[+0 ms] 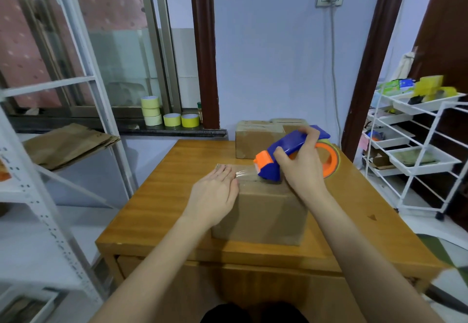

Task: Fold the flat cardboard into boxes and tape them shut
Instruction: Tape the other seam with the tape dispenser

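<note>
We hold box (260, 211) mid-surface (157, 196): left hand (215, 193) flat, fingers spread on tape start; right hand (301, 163) grips tape dispenser (286, 155) at top seam. Seam runs left-right; pull goes rightward.

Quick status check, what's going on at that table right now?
Left hand flat on box. Right hand grips tape dispenser, tape on top seam. Nothing blocking.

The left hand (215, 193) presses flat on the box (260, 211) at mid-table (152, 211). The right hand (301, 163) grips the dispenser (278, 155), laying tape (247, 174) across its top.
</note>
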